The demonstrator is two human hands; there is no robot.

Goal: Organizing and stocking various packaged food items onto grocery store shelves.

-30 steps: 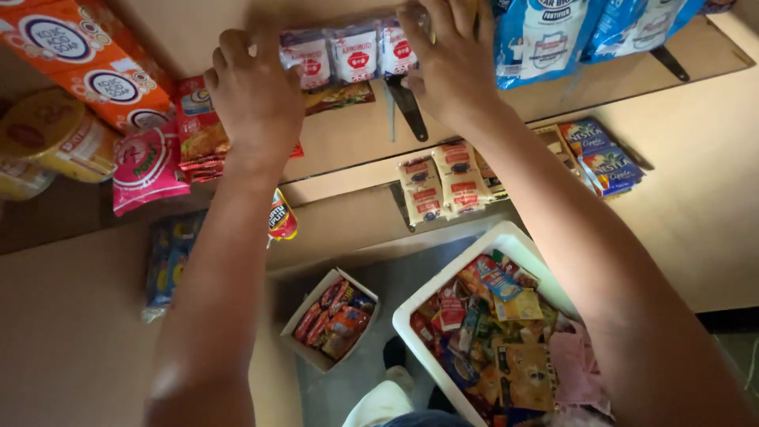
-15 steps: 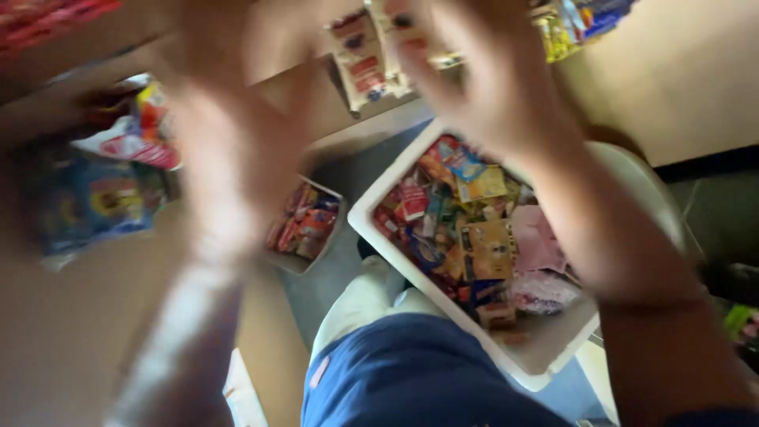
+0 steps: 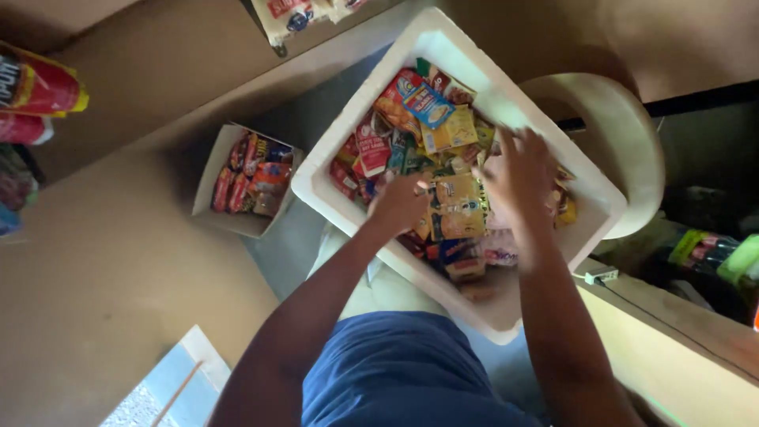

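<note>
White foam box (image 3: 324, 186), open-topped, square, set askew on a pale round stool, heaped with small snack packets: red, orange, yellow, blue, lying flat and overlapping every way. Tan packet (image 3: 458, 207) near the middle of the heap, face up, slightly tilted, touched at its left edge, bright blue packet (image 3: 428, 103) toward the far corner.

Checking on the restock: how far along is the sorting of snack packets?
Done: packets hang on the shelf above. In hand: left hand and right hand dig in the white foam box. Left: that box is full, as is the small carton.
</note>
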